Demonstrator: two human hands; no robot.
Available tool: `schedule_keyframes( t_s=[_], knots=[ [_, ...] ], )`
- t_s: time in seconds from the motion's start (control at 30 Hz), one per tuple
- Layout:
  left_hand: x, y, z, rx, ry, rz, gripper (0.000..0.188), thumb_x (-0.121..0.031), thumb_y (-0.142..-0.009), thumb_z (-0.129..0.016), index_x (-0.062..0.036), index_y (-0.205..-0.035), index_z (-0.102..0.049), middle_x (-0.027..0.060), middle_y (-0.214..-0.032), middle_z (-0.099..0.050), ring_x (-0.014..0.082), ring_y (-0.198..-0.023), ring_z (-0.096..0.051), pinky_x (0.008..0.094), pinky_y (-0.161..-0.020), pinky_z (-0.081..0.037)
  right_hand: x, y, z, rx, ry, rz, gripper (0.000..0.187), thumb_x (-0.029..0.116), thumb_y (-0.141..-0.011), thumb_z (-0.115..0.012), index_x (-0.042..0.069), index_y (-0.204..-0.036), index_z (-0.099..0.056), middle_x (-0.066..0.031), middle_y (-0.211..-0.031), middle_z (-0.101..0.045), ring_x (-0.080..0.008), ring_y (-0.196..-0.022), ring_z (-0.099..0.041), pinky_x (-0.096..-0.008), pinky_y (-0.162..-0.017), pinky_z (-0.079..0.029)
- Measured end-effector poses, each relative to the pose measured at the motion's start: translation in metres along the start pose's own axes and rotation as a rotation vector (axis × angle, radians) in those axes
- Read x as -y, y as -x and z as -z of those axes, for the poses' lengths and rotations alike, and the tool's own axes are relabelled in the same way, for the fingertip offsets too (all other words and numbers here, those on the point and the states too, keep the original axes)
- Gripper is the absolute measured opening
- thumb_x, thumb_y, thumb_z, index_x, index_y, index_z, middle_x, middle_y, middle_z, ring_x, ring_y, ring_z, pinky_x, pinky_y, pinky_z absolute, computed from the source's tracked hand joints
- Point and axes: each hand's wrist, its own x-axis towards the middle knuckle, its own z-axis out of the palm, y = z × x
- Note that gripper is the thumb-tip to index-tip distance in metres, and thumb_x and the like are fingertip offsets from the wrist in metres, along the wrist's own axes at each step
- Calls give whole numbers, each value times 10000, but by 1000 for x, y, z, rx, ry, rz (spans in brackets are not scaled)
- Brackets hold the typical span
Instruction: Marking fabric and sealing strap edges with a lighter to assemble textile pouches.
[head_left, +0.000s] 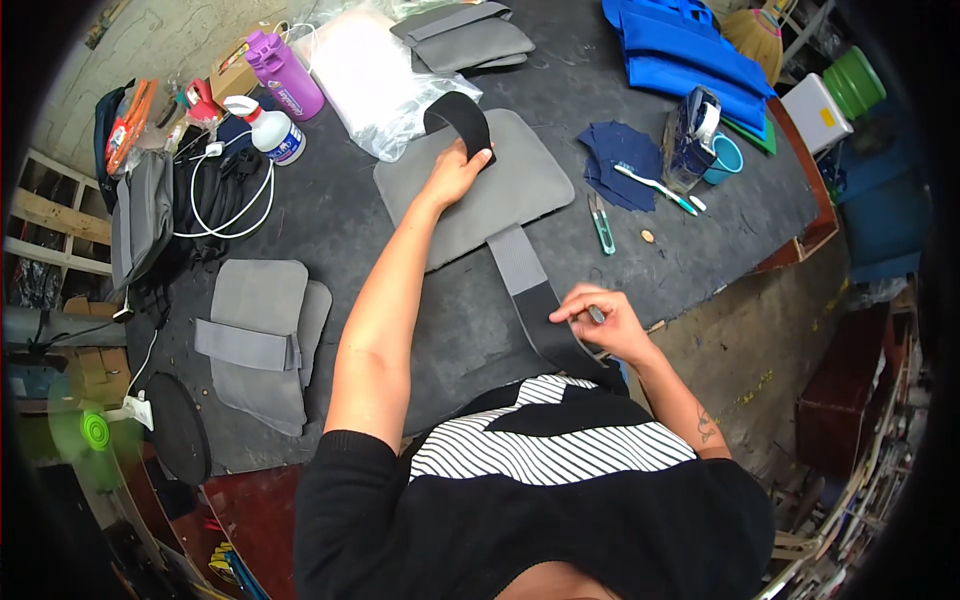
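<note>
On the left of the black tabletop point(445, 320), a white spray bottle point(270, 132) with a lettered blue label is seen, then a purple bottle point(285, 75) marked with pale lettering; their contents cannot be made out. Something white is bagged in clear plastic point(375, 75). And here, mid-table, lies the gray panel point(525, 180), flat, round-cornered, slightly skewed! Its black strap point(468, 115) is arched up over it, the left hand's point(458, 178) thumb laid on the strap's end; the other fingers are partly hidden, so a pinch cannot be confirmed. From the near edge, a gray-and-black strap point(530, 295) is stretched toward the body, and beside it a dark tool point(596, 314) is gripped in the right hand's point(610, 325) curled fingers. Farther right, dark contents are held in a clear-sided container point(692, 140), with a light-blue cup point(724, 160) set alongside.
</note>
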Motion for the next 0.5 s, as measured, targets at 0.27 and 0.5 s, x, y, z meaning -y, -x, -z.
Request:
schedule_keyframes(
  t_s=[0.27, 0.5],
  knots=[
    [-59, 26, 21, -273, 923, 185, 383, -271, -904, -555, 21, -1150, -594, 64, -1004, -632, 140, -923, -586, 269, -828, -451, 26, -87, 5, -339, 10, 430, 93, 28, -824, -573, 16, -916, -577, -43, -934, -568, -55, -640, -451, -195, -553, -359],
    [-61, 60, 0, -202, 1222, 314, 397, -248, -911, -489, 27, -1190, -551, 95, -933, -619, 165, -790, -624, 290, -716, -516, 42, -134, 4, -243, -289, 211, 87, 76, -881, -601, 77, -883, -514, 50, -689, -453, -18, -514, -355, -191, -455, -257]
  ],
)
